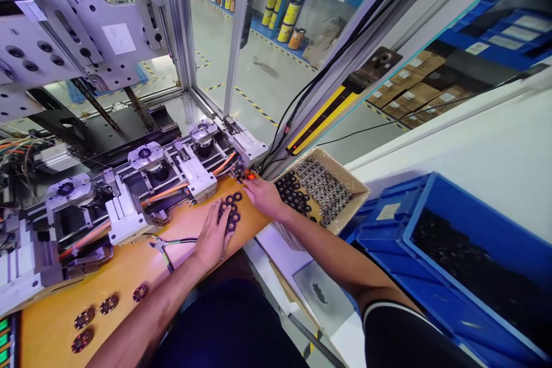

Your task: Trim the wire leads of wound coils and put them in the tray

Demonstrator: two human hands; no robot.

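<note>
My left hand (211, 240) lies on the orange work surface (181, 267), fingers stretched and spread over a cluster of small black rings (233, 217). My right hand (264, 198) reaches to the near right end of the machine. Its fingers are close together by a small red-lit part (251, 176); what they hold, if anything, is hidden. A pair of cutting pliers (160, 246) lies left of my left hand. Farther left on the surface are several round wound parts, one of them a stator-like ring (140, 292).
Metal fixtures (146, 156) with round holders line the back of the work surface. Right of my right hand stands a cardboard box (360, 191) with black rings and metal parts. Beyond it is a blue bin (388, 236) of dark pieces. A yellow bar (317, 121) and cables run along the frame.
</note>
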